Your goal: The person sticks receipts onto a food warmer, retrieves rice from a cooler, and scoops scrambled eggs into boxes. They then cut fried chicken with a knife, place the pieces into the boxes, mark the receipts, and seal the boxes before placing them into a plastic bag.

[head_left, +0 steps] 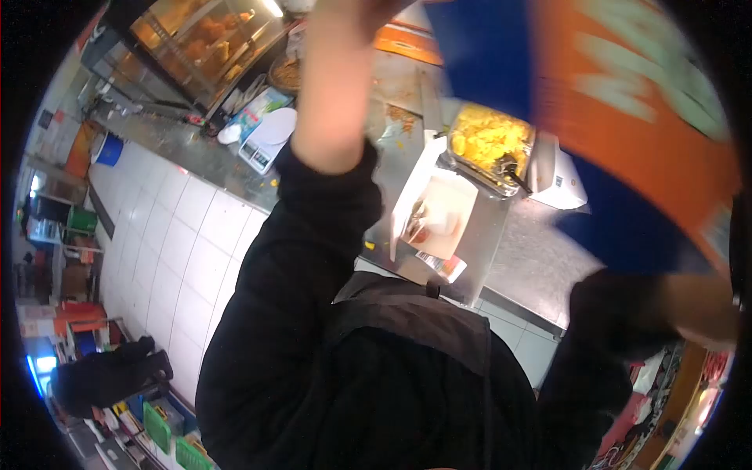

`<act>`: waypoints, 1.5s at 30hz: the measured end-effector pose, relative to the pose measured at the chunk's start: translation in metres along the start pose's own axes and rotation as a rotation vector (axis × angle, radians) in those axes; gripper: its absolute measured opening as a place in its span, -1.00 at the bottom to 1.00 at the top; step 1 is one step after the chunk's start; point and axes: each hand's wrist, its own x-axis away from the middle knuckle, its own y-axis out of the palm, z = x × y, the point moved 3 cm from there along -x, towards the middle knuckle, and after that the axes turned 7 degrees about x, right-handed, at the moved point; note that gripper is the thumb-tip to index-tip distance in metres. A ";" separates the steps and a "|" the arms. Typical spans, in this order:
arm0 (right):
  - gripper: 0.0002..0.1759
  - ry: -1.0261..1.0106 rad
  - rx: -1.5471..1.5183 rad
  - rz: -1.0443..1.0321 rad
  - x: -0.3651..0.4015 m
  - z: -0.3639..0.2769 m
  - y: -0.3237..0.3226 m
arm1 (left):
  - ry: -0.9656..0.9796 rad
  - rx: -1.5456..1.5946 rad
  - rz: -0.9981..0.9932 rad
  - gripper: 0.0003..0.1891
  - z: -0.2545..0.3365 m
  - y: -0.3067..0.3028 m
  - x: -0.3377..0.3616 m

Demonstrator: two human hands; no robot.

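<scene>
A large blue and orange printed package [627,102] with pale lettering is raised close to the camera, smeared by motion. My right hand [701,305] is at its lower edge at the far right and seems to bear it; the fingers are hidden. My left hand [384,12] reaches up to the top edge of the view, near the package's left side, mostly cut off. Below on the steel counter sits a metal pan of yellow food [489,141] with a black-handled utensil [513,172] in it. Beside it lies an open takeaway box [439,211] with some food inside.
A white kitchen scale [268,141] stands on the counter [164,141] to the left, near a lit glass display case [207,47]. A white appliance [560,176] is right of the pan. Another person in dark clothes [102,376] bends at the lower left, by green crates [157,427].
</scene>
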 end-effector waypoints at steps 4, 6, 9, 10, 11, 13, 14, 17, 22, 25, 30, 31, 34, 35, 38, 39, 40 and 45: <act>-0.43 0.325 -0.864 -0.210 -0.001 0.019 0.146 | 0.127 -0.067 0.494 -0.44 0.062 -0.071 0.142; -0.46 0.396 -0.825 -0.430 0.004 0.015 0.211 | 0.140 -0.096 0.767 -0.24 0.078 -0.087 0.217; -0.49 0.314 -0.397 -0.404 0.075 0.082 0.306 | 0.093 -0.042 0.958 -0.31 0.106 -0.126 0.318; -0.47 0.420 -0.057 -0.602 0.096 0.069 0.334 | 0.089 0.021 0.966 -0.35 0.112 -0.144 0.348; -0.41 0.340 0.046 -0.741 0.126 0.065 0.359 | 0.081 0.052 1.022 -0.36 0.113 -0.151 0.375; -0.34 0.364 0.362 -0.816 0.172 0.058 0.409 | 0.075 0.105 1.148 -0.36 0.108 -0.159 0.424; -0.34 0.394 0.380 -0.805 0.194 0.071 0.426 | 0.071 0.135 1.200 -0.36 0.105 -0.164 0.445; -0.25 0.436 0.956 -0.650 0.228 0.112 0.437 | 0.049 0.200 1.317 -0.37 0.094 -0.175 0.494; -0.09 1.020 0.295 -0.652 0.264 0.170 0.433 | -0.068 0.282 1.363 -0.37 0.090 -0.197 0.518; -0.08 1.068 0.397 -0.665 0.263 0.157 0.436 | -0.112 0.298 1.342 -0.38 0.100 -0.207 0.517; -0.17 1.124 0.433 -0.645 0.271 0.102 0.445 | -0.181 0.316 1.266 -0.39 0.107 -0.207 0.504; -0.19 1.106 0.424 -0.525 0.271 0.095 0.446 | -0.204 0.316 1.245 -0.39 0.104 -0.207 0.498; -0.40 1.213 0.191 -0.330 0.226 0.073 0.428 | -0.302 0.308 1.129 -0.39 0.085 -0.199 0.468; -0.47 1.259 -0.046 -0.206 0.210 0.066 0.419 | -0.336 0.311 1.094 -0.39 0.077 -0.194 0.459; -0.56 0.956 -0.244 -0.195 0.161 0.044 0.407 | -0.438 0.315 0.994 -0.40 0.048 -0.179 0.432; -0.55 0.754 -0.256 -0.274 0.148 0.037 0.409 | -0.468 0.316 0.965 -0.40 0.038 -0.172 0.426; -0.55 0.750 -0.244 -0.252 0.143 0.037 0.413 | -0.496 0.317 0.947 -0.40 0.029 -0.166 0.420; -0.49 0.157 0.456 -0.544 0.157 0.036 0.460 | -0.604 0.311 0.883 -0.41 0.005 -0.146 0.409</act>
